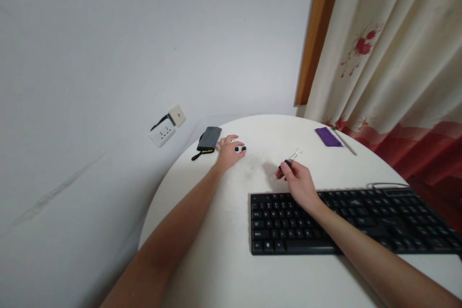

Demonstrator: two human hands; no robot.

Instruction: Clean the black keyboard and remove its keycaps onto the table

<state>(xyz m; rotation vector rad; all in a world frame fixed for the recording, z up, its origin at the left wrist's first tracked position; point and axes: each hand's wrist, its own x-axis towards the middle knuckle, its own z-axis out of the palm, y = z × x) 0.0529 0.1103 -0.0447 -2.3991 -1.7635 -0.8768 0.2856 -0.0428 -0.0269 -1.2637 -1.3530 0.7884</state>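
White table (212, 264), grey pouch (210, 138), contents hidden, hands (228, 154) (302, 183) gripping black-ended piece (237, 148) left, wire tool (287, 162) right

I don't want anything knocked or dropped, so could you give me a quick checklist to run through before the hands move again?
1. Wire tool held in the right hand: ok, its black grip is between the fingers.
2. Wire loops clear of the keyboard: ok, they point away from it.
3. Keyboard free of anything over it: not ok, the right forearm stretches across.
4. Small dark piece firmly in the left hand: cannot tell, too small to judge the hold.
5. Grey pouch untouched by the left hand: cannot tell, the fingers are very close.
6. Purple cloth away from both hands: ok.
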